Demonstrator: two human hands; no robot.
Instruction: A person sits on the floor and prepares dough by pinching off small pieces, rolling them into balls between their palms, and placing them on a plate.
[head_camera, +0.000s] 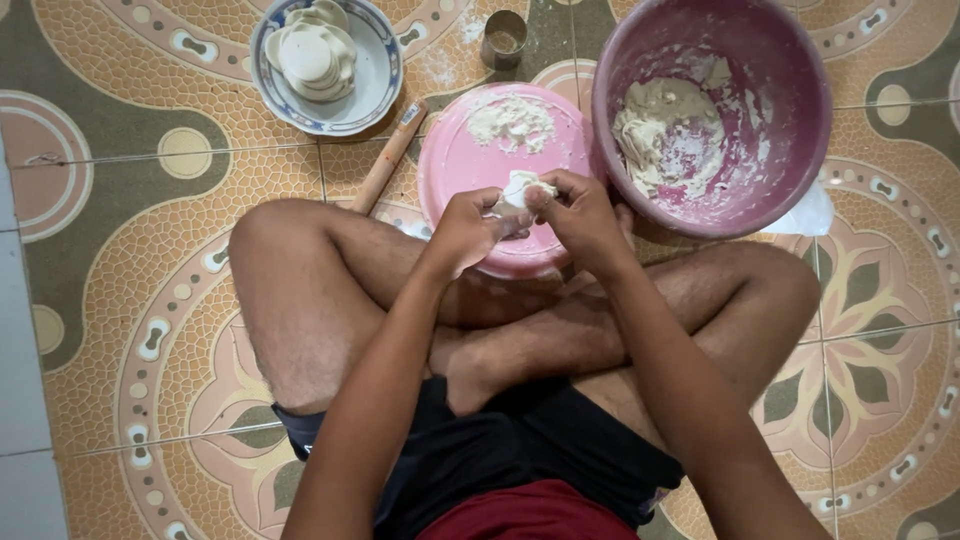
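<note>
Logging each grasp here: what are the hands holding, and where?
Both the left hand and right hand pinch a small dough piece by its edges with their fingertips.

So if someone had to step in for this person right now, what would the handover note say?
Left hand and right hand: both pinch one small dough piece, held above the pink plate.
Things: a flour heap lies on the plate; the pink tub to the right holds the dough lump; a rolling pin lies left of the plate; a metal cup stands behind it.
Done: a stack of flat discs sits in the bowl.
Left: the piece in hand is not yet flat, and the tub is far from empty.
</note>
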